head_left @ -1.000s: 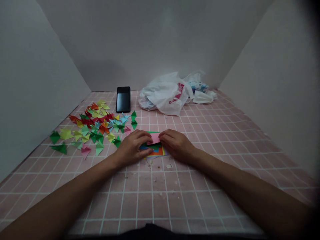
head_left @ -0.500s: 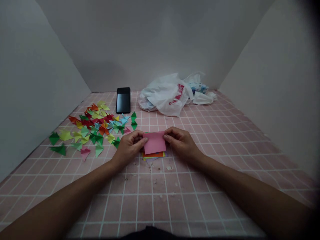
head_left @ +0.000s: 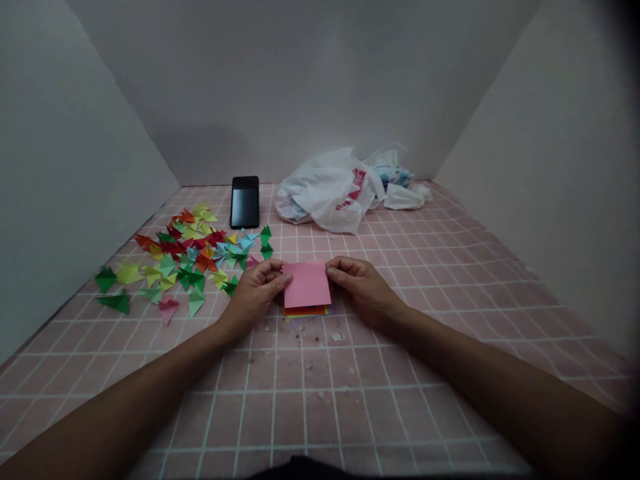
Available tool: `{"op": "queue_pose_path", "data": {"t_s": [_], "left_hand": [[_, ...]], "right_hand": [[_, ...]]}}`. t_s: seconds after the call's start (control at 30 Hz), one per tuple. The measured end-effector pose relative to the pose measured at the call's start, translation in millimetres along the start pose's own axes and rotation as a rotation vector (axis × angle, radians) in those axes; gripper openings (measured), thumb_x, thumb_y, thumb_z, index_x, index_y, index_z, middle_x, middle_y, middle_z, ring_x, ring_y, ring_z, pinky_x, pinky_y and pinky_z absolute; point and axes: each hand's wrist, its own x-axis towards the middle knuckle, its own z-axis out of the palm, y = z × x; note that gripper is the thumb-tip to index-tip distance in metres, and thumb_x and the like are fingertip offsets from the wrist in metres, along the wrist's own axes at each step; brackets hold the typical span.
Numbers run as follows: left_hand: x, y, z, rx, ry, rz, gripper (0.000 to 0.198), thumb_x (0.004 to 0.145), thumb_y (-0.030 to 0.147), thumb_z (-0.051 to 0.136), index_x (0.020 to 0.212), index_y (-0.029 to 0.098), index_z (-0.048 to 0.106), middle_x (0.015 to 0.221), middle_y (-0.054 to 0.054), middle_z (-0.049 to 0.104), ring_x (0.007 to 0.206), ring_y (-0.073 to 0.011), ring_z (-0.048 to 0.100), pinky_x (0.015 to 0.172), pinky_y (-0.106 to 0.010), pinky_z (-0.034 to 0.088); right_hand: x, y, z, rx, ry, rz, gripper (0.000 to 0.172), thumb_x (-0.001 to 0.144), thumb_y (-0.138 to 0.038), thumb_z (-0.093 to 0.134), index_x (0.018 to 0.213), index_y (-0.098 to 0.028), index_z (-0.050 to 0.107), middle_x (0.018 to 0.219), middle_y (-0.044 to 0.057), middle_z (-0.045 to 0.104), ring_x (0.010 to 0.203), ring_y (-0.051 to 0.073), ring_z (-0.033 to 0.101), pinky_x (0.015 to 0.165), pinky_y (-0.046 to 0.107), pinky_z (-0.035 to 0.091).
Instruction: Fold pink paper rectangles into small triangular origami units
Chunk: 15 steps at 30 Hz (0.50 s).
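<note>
Pink grid mat (head_left: 310,400) is stretching beneath everything, with a crumpled plastic bag (head_left: 325,193) and a black smartphone (head_left: 245,203) lying ahead and folded paper triangles (head_left: 185,260) scattering toward my left. My left hand (head_left: 255,293) and right hand (head_left: 365,287) are pinching opposite edges of a pink paper sheet (head_left: 307,285), fingers closed on it, over a stack of coloured paper (head_left: 305,311). Squaring this sheet is calling for an even, steady grip.

Counter (head_left: 310,413), pink with white grid lines. Directly on it: multicoloured folded paper triangles (head_left: 185,257), scattered left of centre; black smartphone (head_left: 245,202) near far edge; crumpled white plastic bag (head_left: 325,193) just beside; stacked coloured paper (head_left: 305,311) mid-counter; pale crumbs (head_left: 337,337) nearby.
</note>
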Motion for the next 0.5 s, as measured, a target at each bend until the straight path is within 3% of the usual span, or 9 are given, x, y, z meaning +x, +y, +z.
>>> {"op": "queue_pose_path", "data": {"t_s": [0.27, 0.5], "left_hand": [[-1.2, -2.4, -0.1, -0.038, -0.004, -0.015, 0.032, 0.073, 0.038, 0.079, 0.093, 0.018, 0.062, 0.068, 0.004, 0.058, 0.059, -0.0097, 0.054, 0.056, -0.023, 0.046], [-3.5, 1.7, 1.7, 0.027, -0.021, 0.063, 0.031, 0.074, 0.035, 0.079, 0.095, 0.018, 0.064, 0.061, 0.007, 0.051, 0.055, -0.0083, 0.048, 0.054, -0.021, 0.043]], "right_hand": [[-1.5, 0.0, 1.4, 0.060, -0.008, 0.033, 0.026, 0.080, -0.041, 0.074, 0.080, -0.020, 0.060, 0.071, -0.001, 0.062, 0.063, 0.012, 0.055, 0.063, 0.028, 0.048], [-5.0, 0.5, 4.1, 0.040, -0.034, 0.047, 0.025, 0.073, -0.036, 0.078, 0.085, -0.020, 0.063, 0.072, -0.001, 0.065, 0.063, 0.014, 0.061, 0.061, 0.029, 0.051]]}}
